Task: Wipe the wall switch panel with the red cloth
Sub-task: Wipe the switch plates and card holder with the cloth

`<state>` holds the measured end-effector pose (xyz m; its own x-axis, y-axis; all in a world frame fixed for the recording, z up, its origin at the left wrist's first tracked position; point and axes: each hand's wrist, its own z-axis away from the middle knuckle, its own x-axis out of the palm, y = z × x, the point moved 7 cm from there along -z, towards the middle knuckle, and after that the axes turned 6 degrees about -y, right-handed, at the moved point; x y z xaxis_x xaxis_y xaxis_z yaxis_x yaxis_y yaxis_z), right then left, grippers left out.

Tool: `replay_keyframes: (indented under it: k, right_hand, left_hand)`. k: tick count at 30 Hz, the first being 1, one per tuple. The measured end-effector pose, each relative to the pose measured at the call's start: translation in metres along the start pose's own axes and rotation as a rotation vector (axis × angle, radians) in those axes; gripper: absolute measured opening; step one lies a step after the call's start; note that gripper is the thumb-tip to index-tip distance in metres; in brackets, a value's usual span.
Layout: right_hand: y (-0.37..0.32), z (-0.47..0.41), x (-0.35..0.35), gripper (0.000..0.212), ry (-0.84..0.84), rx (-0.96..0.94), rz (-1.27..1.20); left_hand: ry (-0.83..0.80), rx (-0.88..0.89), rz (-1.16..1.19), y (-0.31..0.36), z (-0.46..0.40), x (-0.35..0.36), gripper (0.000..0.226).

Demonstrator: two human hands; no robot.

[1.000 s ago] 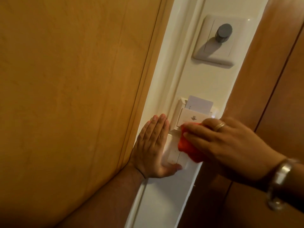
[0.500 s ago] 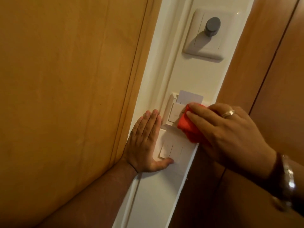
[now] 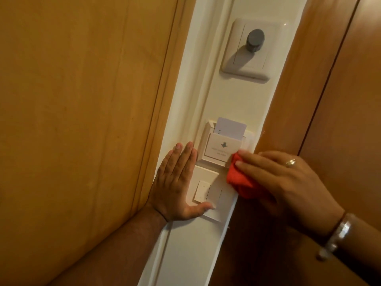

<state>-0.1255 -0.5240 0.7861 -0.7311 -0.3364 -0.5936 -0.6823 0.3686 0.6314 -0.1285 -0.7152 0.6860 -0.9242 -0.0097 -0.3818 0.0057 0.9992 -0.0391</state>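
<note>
The right hand (image 3: 288, 182) grips the bunched red cloth (image 3: 241, 180) against the cream rectangular switch panel (image 3: 208, 190), at its right edge below the card-slot unit (image 3: 222, 150). The left hand (image 3: 175, 182) lies flat, open, empty, bracing alongside. Wipe lightly; avoid toggling rockers.

The right hand (image 3: 288, 182) moved the red cloth (image 3: 241, 178) off the face of the key-card holder (image 3: 222, 150). Half a second earlier the cloth, under the fingertips, covered the right part of the holder face; it now lay at the holder's lower right corner, overlapping the upper right edge of the switch plate (image 3: 206, 190). The holder's arrow mark and the key card (image 3: 231, 129) above the fingertips became fully visible. The camera view also shifted, so the whole panel appeared lower and further right in the picture.
</note>
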Motion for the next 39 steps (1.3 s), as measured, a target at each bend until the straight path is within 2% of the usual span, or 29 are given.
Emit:
replay_keyframes:
  k: [3,8,19,26,31,36,39]
  right_hand:
    - [0.012,-0.001,-0.004,0.068,0.07,0.123,-0.052]
    - [-0.015,0.017,0.015,0.062,0.001,-0.026,0.031]
    - [-0.037,-0.005,0.013,0.083,-0.173,-0.004,0.165]
    - [-0.057,-0.031,0.012,0.071,-0.262,-0.069,0.207]
    - [-0.045,-0.02,0.013,0.085,-0.234,-0.073,0.23]
    - [-0.063,-0.042,0.021,0.068,-0.241,-0.066,0.211]
    - [-0.053,-0.029,0.023,0.082,-0.26,-0.047,0.191]
  left_hand:
    - [-0.014,0.0,-0.012,0.001,0.0,-0.001,0.112]
    - [-0.004,0.005,-0.008,0.002,0.0,-0.003,0.113]
    - [-0.004,-0.012,-0.01,0.001,0.001,-0.001,0.114]
    - [0.02,-0.008,0.004,0.001,0.003,-0.001,0.114]
    - [0.021,-0.011,-0.008,0.001,0.003,0.001,0.115]
    - [0.03,0.004,0.005,0.002,0.002,-0.003,0.111]
    - [0.019,-0.009,-0.007,0.002,0.002,-0.001,0.114]
